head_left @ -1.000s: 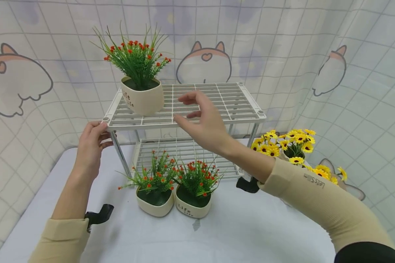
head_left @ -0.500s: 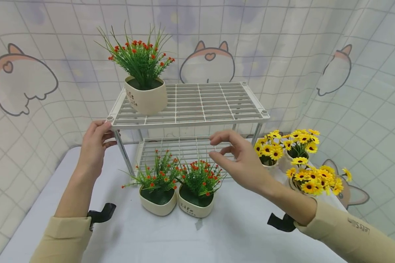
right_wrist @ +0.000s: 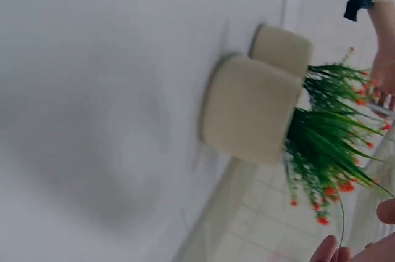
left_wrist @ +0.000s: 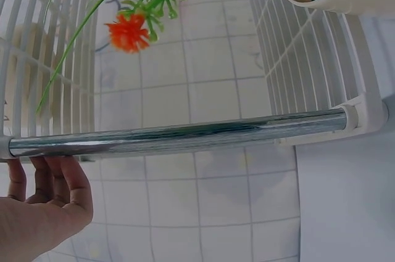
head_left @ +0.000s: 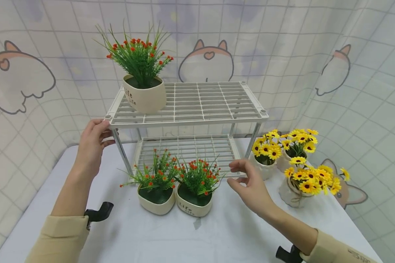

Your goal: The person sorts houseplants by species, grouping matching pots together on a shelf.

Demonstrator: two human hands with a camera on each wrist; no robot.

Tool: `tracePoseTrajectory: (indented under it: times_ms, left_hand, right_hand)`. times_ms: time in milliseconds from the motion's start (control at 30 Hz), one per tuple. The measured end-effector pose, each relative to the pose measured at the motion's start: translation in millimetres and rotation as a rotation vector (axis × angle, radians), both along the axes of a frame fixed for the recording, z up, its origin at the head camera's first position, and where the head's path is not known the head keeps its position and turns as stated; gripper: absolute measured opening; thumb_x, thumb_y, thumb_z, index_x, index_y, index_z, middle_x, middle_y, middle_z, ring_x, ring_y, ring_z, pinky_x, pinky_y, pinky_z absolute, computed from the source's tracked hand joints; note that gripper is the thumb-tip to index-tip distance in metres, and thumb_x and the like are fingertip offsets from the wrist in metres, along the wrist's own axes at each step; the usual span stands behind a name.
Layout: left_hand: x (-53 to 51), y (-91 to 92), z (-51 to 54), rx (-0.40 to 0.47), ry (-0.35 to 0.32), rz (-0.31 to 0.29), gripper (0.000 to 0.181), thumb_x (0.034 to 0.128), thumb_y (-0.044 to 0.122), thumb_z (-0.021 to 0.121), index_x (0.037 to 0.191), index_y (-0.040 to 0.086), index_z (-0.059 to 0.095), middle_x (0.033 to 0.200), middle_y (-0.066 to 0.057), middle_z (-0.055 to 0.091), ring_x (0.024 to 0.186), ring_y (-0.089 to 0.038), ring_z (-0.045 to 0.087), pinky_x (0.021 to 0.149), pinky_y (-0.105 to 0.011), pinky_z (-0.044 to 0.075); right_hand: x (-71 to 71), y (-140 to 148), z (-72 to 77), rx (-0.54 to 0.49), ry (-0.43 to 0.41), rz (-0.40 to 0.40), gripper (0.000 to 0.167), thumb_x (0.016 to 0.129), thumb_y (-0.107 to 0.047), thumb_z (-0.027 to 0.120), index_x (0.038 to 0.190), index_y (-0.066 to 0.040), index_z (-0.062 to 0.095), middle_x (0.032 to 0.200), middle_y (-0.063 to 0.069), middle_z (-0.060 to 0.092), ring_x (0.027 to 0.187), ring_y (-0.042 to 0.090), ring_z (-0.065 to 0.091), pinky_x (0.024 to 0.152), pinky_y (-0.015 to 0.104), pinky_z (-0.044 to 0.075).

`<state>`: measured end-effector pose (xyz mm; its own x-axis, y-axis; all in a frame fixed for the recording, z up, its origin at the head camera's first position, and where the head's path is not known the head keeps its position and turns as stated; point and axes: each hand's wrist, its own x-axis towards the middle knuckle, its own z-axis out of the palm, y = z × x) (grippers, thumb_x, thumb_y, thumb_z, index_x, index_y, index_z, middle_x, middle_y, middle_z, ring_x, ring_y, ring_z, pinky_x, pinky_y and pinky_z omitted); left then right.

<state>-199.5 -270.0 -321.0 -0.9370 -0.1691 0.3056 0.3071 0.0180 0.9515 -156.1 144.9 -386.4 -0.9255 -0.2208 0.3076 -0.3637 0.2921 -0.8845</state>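
My left hand (head_left: 93, 146) grips the front left corner of a white two-tier wire rack (head_left: 187, 122), thumb on top and fingers curled behind. In the left wrist view its fingertips (left_wrist: 73, 172) meet the end of the chrome post (left_wrist: 185, 137). Over the table, my right hand (head_left: 251, 190) hovers holding nothing, thumb and fingers apart. Left of it, two cream pots of red flowers stand side by side: the nearer pot (head_left: 192, 204) and the farther one (head_left: 156, 204). A third red-flowered pot (head_left: 146, 96) sits on the upper shelf's left end.
Right of the rack stand three white pots of yellow flowers: a front one (head_left: 294, 195), a left one (head_left: 264, 168) and a back one (head_left: 284, 160). A patterned curtain (head_left: 270, 44) hangs behind the white-covered table (head_left: 145, 241).
My right hand has dropped from above the upper shelf, down and rightward, to the right of the two front pots. My left hand stays on the rack corner.
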Motion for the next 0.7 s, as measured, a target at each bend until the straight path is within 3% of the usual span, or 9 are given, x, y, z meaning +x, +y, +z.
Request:
tracePoseTrajectory:
  times_ms: [200, 400, 533, 700]
  left_hand:
    - [0.7, 0.1, 2.3, 0.001, -0.008, -0.001, 0.022, 0.1087, 0.038, 0.049, 0.114, 0.016, 0.051, 0.113, -0.003, 0.055, 0.105, -0.016, 0.053, 0.088, -0.027, 0.044]
    - [0.6, 0.8, -0.9, -0.046, -0.004, 0.004, 0.024, 0.1092, 0.041, 0.047, 0.116, 0.019, 0.051, 0.115, -0.001, 0.055, 0.106, -0.015, 0.053, 0.089, -0.027, 0.043]
    - [1.2, 0.2, -2.3, -0.042, 0.0, -0.003, 0.024, 0.1093, 0.041, 0.047, 0.117, 0.019, 0.051, 0.115, 0.0, 0.055, 0.107, -0.016, 0.053, 0.089, -0.026, 0.043]
    - [1.6, 0.3, -1.1, -0.025, 0.019, -0.002, 0.024, 0.1093, 0.041, 0.047, 0.115, 0.018, 0.052, 0.114, -0.001, 0.055, 0.107, -0.016, 0.053, 0.089, -0.027, 0.043]
  right_hand:
    - [2.2, -3, -24.0, -0.052, -0.119, -0.093, 0.049, 0.093, 0.005, 0.067, 0.136, -0.002, 0.045, 0.134, 0.013, 0.051, 0.121, 0.03, 0.053, 0.087, 0.027, 0.049]
    - [-2.3, -5, -42.3, -0.062, -0.258, -0.072, 0.052, 0.091, 0.003, 0.069, 0.137, -0.001, 0.045, 0.137, 0.016, 0.05, 0.124, 0.031, 0.052, 0.09, 0.028, 0.049]
    - [-4.4, -10, -51.1, -0.038, -0.33, -0.018, 0.06, 0.087, 0.003, 0.072, 0.14, -0.001, 0.045, 0.14, 0.02, 0.05, 0.126, 0.034, 0.05, 0.097, 0.039, 0.048]
    - [-5.7, -20, -58.1, 0.0, -0.354, 0.037, 0.066, 0.084, -0.002, 0.081, 0.14, -0.001, 0.046, 0.138, 0.017, 0.052, 0.127, 0.035, 0.049, 0.1, 0.052, 0.046]
